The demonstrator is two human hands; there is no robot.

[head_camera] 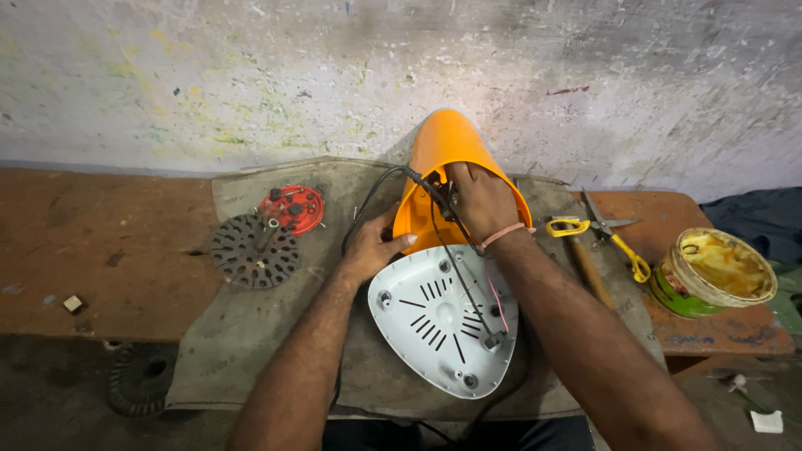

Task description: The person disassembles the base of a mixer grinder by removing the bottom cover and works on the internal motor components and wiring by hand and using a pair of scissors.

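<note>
Two hands work the same appliance. Nearest you, just below both, its white vented base plate [443, 321] lies swung open on the cloth [251, 326], exposing the inside. Your left hand [372, 246] presses half-open against the orange housing [443, 159], thumb on its rim, steadying it. Your right hand [480, 200] reaches inside, fingers curled around the black wires [451, 250]. Farther left lie two perforated discs [253, 249]; farther right, yellow-handled scissors [603, 230] on the tabletop [109, 242].
</note>
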